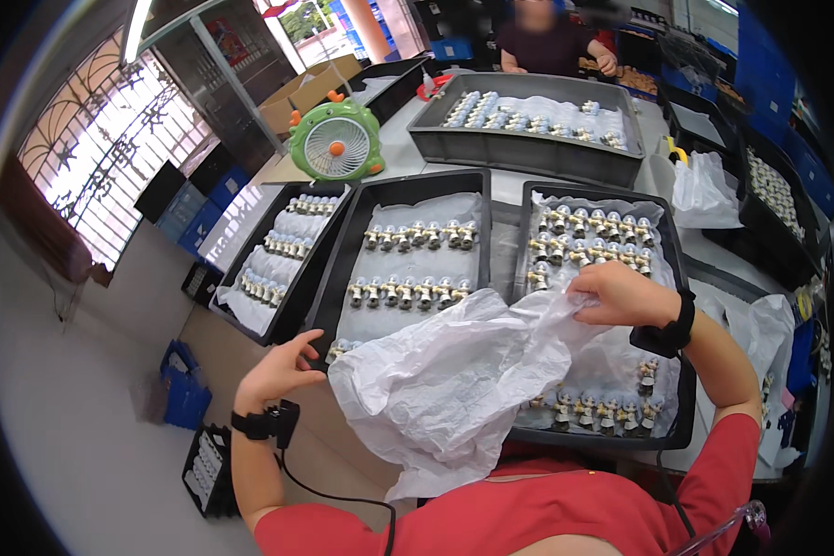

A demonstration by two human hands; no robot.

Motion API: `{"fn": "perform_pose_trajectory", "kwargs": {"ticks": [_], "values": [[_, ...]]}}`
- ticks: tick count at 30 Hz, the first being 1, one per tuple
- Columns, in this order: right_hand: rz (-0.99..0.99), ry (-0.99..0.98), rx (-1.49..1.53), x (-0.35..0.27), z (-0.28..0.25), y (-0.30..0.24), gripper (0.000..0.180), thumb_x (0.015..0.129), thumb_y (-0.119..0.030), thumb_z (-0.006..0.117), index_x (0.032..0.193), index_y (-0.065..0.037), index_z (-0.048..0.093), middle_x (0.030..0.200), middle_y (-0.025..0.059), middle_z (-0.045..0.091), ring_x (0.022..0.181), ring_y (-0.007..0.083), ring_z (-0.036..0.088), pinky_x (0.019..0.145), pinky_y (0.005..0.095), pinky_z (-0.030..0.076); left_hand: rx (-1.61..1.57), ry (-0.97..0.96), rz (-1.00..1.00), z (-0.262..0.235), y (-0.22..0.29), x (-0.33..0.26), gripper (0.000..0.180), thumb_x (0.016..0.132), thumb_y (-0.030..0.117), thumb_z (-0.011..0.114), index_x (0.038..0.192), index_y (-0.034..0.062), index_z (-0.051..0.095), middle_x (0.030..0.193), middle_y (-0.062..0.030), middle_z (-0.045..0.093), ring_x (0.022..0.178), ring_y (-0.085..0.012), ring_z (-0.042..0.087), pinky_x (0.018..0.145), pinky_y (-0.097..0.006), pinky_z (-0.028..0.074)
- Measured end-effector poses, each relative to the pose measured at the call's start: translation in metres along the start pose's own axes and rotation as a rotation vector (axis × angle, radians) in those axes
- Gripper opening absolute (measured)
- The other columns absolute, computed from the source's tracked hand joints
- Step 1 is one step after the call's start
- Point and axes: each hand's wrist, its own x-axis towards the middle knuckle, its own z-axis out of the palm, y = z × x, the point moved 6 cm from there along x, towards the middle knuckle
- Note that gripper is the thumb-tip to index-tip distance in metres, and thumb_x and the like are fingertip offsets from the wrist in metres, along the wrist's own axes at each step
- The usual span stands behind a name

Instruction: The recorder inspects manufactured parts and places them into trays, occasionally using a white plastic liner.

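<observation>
A crumpled sheet of white tissue paper [445, 371] hangs across the near ends of two black trays. My right hand [625, 296] pinches its right-hand end, above the right black tray [684, 389]. By the paper's left corner, my left hand [283, 372] is held with thumb and fingers apart, close to the edge of the middle black tray [419, 185]. Small figurines [412, 292] with pale blue heads and dark bases lie in rows on white lining in the middle tray. More figurines [607, 412] lie in the right tray, partly hidden under the sheet and my right hand.
A third black tray [320, 259] of figurines stands at the left. Farther back are a green fan [335, 148] and a large grey bin [528, 153] holding more figurines. A plastic bag [706, 190] lies at right. Across the table is another person [551, 46].
</observation>
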Motion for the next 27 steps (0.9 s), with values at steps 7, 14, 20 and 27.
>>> {"fn": "perform_pose_trajectory", "kwargs": {"ticks": [7,14,20,27], "values": [[-0.385,-0.084,0.035,0.023,0.023,-0.099,0.028,0.071,-0.008,0.057,0.099,-0.007,0.062,0.083,0.0078,0.053,0.075,0.0269,0.057,0.064,0.0344,0.047,-0.111,0.168,0.631,0.042,0.15,-0.031,0.092,0.063,0.024,0.078,0.137,0.0015,0.027,0.138,-0.0169,0.034,0.124,-0.0274,0.037,0.102,-0.038,0.029],[-0.919,0.21,-0.183,-0.01,-0.012,-0.19,0.027,0.071,-0.01,0.061,0.098,-0.011,0.063,0.087,0.0025,0.054,0.075,0.0164,0.056,0.056,0.027,0.041,-0.13,0.223,1.139,0.101,0.193,-0.023,0.048,0.067,0.018,0.072,0.108,0.0023,0.054,0.096,-0.0147,0.057,0.092,-0.0322,0.055,0.082,-0.039,0.042],[-0.098,0.529,0.329,0.052,-0.032,-0.089,0.098,0.066,-0.025,0.078,0.14,-0.004,0.018,0.131,0.0176,0.035,0.112,0.0254,0.045,0.091,0.0405,0.04,-0.392,0.496,0.658,0.025,0.189,0.035,0.028,0.073,0.008,0.068,0.097,0.0023,0.054,0.083,-0.01,0.061,0.077,-0.0175,0.061,0.066,-0.031,0.047],[-0.024,0.428,0.691,0.099,-0.002,-0.055,0.079,0.075,-0.019,0.069,0.136,0.001,0.022,0.123,0.0171,0.047,0.109,0.0203,0.051,0.09,0.0303,0.042,-1.054,0.002,0.5,0.047,0.193,0.103,0.052,0.086,0.046,0.056,0.11,-0.0004,0.048,0.108,-0.0067,0.055,0.098,-0.0154,0.054,0.083,-0.031,0.046]]}}
